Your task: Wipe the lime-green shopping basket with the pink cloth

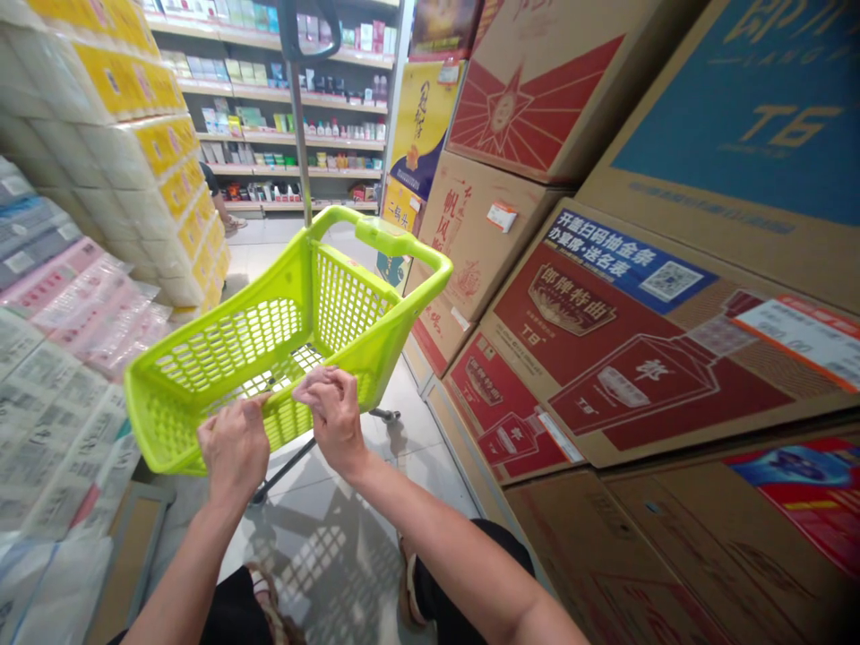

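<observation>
A lime-green plastic shopping basket (232,345) with perforated sides stands on a wheeled frame in front of me. Nothing shows inside it except its slatted bottom. My left hand (235,443) is closed at the near rim, thumb along the edge. Just to the right, my right hand (332,417) is closed around a small, pale pinkish crumpled cloth (315,383), which lies against the same rim. The fingers partly hide the cloth. Beyond the basket rises a grey metal pole with a dark handle (315,45).
Stacked cartons (571,349) line the right side. Wrapped paper packs (127,161) and pink packs (100,291) are piled at left. Store shelves (288,139) with small goods stand at the back, where part of another person (219,197) shows. Tiled floor (430,457) lies below.
</observation>
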{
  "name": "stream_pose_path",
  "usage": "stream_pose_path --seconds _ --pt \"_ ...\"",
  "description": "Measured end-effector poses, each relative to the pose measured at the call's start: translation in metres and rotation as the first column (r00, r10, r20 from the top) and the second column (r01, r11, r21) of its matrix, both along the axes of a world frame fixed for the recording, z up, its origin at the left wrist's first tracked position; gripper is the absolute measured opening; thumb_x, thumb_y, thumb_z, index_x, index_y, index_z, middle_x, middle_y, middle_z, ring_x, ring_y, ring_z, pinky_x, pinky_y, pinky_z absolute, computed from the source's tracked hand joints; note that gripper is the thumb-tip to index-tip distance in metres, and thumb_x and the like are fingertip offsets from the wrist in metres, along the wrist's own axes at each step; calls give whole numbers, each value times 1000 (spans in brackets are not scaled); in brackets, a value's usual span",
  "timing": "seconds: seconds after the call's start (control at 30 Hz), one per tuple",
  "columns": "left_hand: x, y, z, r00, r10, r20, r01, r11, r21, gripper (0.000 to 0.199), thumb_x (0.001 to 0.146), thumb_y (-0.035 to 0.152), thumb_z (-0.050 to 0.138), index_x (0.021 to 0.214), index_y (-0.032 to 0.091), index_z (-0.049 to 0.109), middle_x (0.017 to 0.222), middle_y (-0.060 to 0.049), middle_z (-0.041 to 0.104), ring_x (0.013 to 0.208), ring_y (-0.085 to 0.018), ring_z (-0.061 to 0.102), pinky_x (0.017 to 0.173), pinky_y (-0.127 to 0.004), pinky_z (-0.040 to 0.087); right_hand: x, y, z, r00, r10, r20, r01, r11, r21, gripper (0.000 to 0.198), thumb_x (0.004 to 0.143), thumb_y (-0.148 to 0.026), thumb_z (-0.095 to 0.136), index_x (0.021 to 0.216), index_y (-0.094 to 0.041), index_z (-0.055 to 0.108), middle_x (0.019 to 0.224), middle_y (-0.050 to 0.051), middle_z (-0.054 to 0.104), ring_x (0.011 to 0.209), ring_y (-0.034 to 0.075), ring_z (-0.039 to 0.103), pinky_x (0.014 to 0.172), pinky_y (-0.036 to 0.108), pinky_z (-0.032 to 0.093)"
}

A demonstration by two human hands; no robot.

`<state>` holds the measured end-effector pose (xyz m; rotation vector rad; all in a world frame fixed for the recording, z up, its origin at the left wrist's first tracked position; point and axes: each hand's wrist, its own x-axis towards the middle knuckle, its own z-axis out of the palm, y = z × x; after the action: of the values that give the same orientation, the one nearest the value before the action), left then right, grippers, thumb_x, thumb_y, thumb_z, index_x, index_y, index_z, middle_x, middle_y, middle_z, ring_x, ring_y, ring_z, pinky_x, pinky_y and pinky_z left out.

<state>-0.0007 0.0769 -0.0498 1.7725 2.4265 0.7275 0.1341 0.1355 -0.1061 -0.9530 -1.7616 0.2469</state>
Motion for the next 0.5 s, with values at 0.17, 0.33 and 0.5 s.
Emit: stream_pose_path --seconds 0.17,0.33,0.5 --pt "3 -3 1 997 -50 -51 51 999 14 69 98 40 3 118 20 66 106 -12 70 106 -25 59 94 -42 34 -3 -2 -11 998 -13 66 10 999 49 24 91 -9 48 102 -20 65 116 10 49 118 19 51 101 36 49" --pt "-3 -3 9 993 20 -114 -31 995 -95 67 98 41 7 109 20 69 99 -11 73 103 -25 62 96 -41 34 0 0 -11 1000 -3 30 2 1000 21 24 90 -8 49 103 -20 65 113 10 50 118 17 52 103 34 47" --pt "-1 -3 15 974 64 -216 -105 977 -184 65 98 44 11 90 17 69 86 -12 72 93 -26 64 85 -39 36 -3 -2 -7 999 -52 13 51 998 45 19 91 -11 50 100 -20 64 113 10 51 118 18 52 102 35 48"
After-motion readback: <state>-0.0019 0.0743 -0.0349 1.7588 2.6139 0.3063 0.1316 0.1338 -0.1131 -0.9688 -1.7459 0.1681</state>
